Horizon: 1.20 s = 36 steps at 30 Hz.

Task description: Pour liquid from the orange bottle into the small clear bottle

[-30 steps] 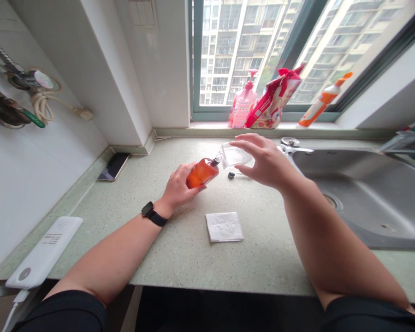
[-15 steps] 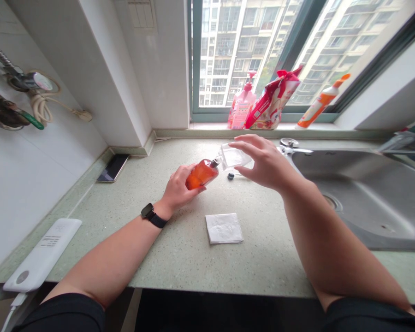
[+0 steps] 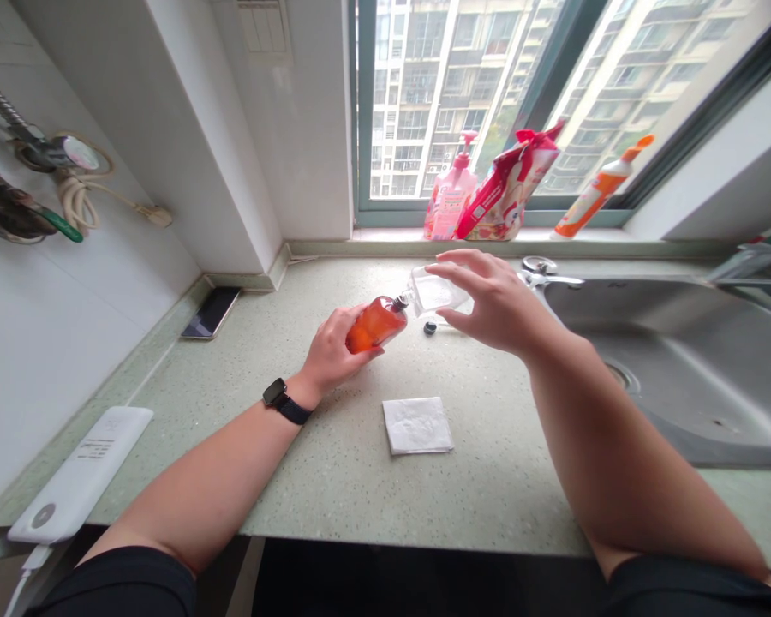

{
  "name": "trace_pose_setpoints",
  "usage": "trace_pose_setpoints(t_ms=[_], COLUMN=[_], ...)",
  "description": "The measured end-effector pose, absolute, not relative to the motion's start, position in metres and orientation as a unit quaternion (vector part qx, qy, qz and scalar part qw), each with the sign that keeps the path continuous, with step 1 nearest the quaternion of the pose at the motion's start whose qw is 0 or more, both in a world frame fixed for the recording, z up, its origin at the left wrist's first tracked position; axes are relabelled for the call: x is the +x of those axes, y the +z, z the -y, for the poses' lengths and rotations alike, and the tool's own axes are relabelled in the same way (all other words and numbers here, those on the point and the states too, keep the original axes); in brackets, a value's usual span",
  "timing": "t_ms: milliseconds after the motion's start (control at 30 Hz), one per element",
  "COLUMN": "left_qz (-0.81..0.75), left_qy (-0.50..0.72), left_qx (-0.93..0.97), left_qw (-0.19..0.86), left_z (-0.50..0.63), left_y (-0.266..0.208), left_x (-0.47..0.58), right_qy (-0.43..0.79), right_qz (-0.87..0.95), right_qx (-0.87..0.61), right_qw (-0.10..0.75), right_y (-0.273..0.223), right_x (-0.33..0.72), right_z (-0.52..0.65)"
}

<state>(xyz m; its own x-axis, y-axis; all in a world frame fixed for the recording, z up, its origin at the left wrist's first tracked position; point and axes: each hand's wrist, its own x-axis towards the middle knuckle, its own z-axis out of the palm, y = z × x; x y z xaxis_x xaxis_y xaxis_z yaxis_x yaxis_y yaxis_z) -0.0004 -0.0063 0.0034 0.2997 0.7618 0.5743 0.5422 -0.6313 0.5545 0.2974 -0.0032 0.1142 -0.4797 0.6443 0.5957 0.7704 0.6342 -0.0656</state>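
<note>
My left hand (image 3: pixel 335 350) is wrapped round an amber bottle (image 3: pixel 378 326), tilted with its dark neck up to the right. My right hand (image 3: pixel 492 300) grips a clear bottle (image 3: pixel 435 290) between thumb and fingers, tipped so its mouth meets the amber bottle's neck. Whether liquid runs between them is too small to tell. Just below the clear bottle a small black cap (image 3: pixel 430 328) lies on the counter, with a thin pale stem partly hidden behind my right thumb. A folded white tissue (image 3: pixel 417 425) rests nearer to me.
At right is a steel sink (image 3: pixel 681 343) with a faucet (image 3: pixel 549 280). A pink pump bottle (image 3: pixel 450 201), a red bag (image 3: pixel 511 188) and an orange-white bottle (image 3: pixel 594 197) stand on the windowsill. A phone (image 3: pixel 211 313) and a white power bank (image 3: pixel 80 476) lie at left.
</note>
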Motion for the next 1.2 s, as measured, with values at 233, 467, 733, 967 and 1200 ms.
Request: trace_pose_setpoints(t_ms=[233,467,733,967,1200], left_qz=[-0.41,-0.405,-0.406,-0.417,-0.414], left_qy=[0.426,0.427,0.426,0.423,0.422], left_qx=[0.797,0.799,0.799,0.794,0.796], left_qw=[0.121,0.121,0.124,0.128,0.13], left_z=[0.0063,0.0055,0.0068,0.0069,0.0068], left_y=[0.0034,0.0041,0.0048,0.0052,0.0049], left_x=[-0.0005,0.0003,0.0,0.0006,0.0002], right_qy=[-0.11,-0.111,-0.108,-0.107,-0.11], right_qz=[0.854,0.854,0.853,0.856,0.859], right_qx=[-0.415,-0.414,-0.418,-0.415,-0.41], right_qw=[0.293,0.295,0.293,0.289,0.285], right_y=[0.1142,0.1145,0.1144,0.1163,0.1174], right_x=[0.2983,0.298,0.2968,0.2956,0.2958], right_z=[0.0026,0.0034,0.0046,0.0058,0.0065])
